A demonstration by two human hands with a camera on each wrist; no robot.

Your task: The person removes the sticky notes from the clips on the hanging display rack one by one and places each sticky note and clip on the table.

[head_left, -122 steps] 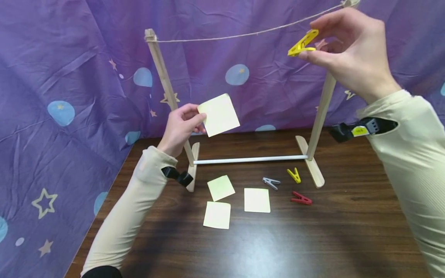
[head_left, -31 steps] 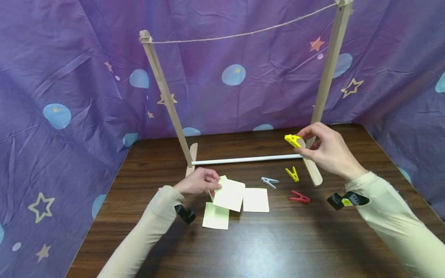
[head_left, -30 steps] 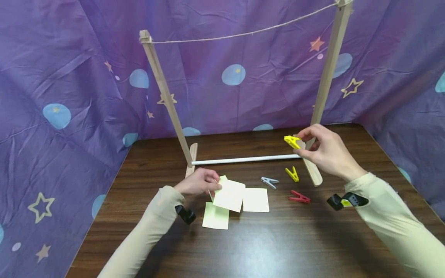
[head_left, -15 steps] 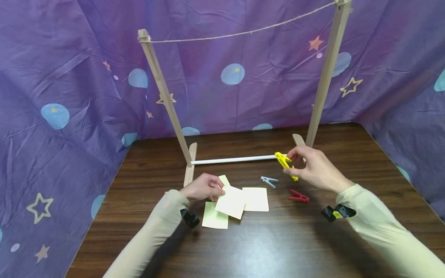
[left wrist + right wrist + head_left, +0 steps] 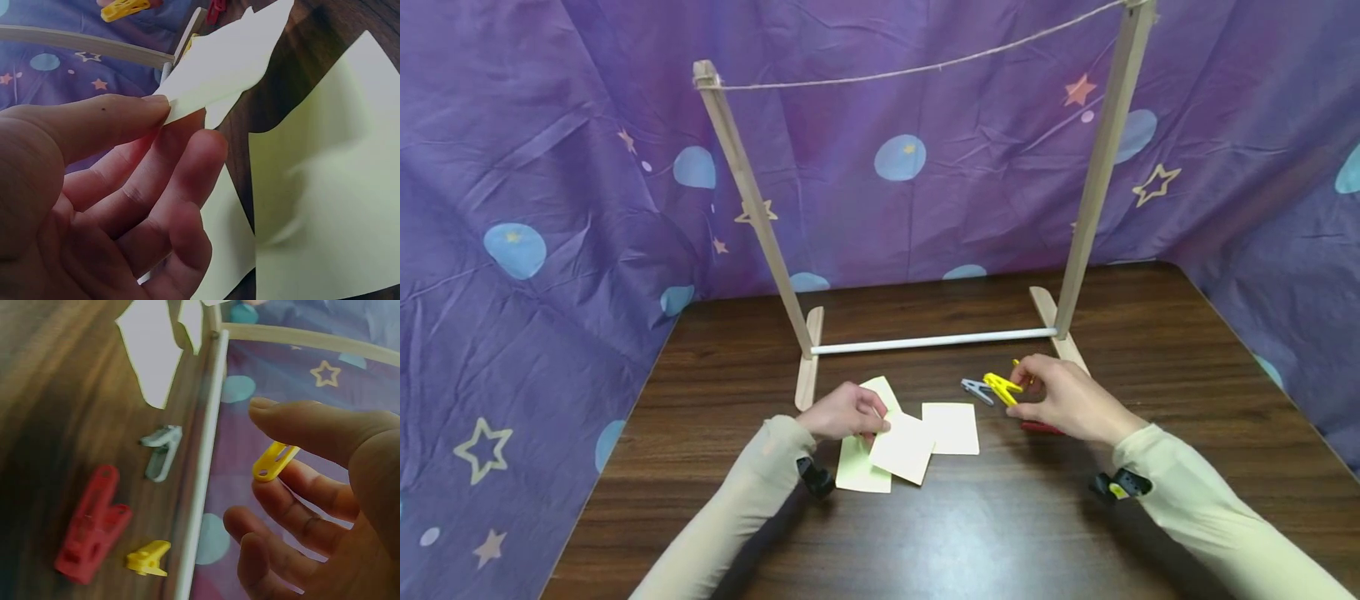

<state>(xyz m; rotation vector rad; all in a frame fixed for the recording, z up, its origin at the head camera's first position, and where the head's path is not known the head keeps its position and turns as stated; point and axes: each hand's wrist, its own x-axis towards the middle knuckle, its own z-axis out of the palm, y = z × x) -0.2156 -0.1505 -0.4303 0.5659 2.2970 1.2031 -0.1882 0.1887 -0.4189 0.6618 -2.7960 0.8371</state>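
Note:
My left hand [image 5: 847,410] pinches a pale yellow sticky note [image 5: 904,448] by its corner between thumb and finger, low over the table. The held note overlaps other notes lying there: one at the back [image 5: 880,388], one in front [image 5: 859,468] and one to the right [image 5: 952,429]. My right hand [image 5: 1063,398] pinches a yellow clothespin [image 5: 1002,388] between thumb and fingers, close over the loose clothespins. Beside it lies a grey clothespin [image 5: 974,390]. A red clothespin [image 5: 90,528] and a second yellow clothespin [image 5: 149,559] are partly hidden by the right hand in the head view.
Behind the notes stands a wooden frame, with a left post [image 5: 752,208], a right post [image 5: 1097,183] and a white rod [image 5: 936,341] low between them. A thin string [image 5: 865,78] sags between the post tops. A purple curtain [image 5: 985,200] hangs behind the dark wooden table [image 5: 970,533].
Both hands have come down from the frame with note and clothespin still held. Over the last second the left hand shifts slightly right and forward-down; the right hand lowers leftward toward the loose clothespins.

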